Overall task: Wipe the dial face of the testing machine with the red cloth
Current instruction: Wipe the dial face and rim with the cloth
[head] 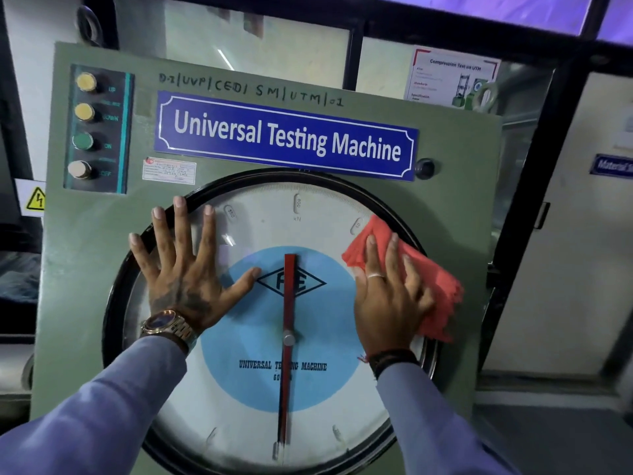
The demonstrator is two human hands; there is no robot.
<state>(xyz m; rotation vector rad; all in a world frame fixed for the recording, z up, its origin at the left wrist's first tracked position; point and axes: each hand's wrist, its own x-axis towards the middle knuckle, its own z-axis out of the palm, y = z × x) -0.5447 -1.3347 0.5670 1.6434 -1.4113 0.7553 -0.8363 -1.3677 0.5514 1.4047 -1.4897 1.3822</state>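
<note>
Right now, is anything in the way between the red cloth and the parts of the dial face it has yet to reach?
Yes. The left hand lies flat on the dial face, covering its upper left. The right hand presses the red cloth on the right edge.

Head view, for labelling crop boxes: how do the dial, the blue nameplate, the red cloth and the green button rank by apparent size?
Largest to smallest:
1. dial
2. blue nameplate
3. red cloth, partly hidden under the right hand
4. green button

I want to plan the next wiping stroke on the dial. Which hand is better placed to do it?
The right hand. It already presses the red cloth flat against the right side of the dial face. The left hand lies bare and spread on the left side, apparently only bracing.
</note>
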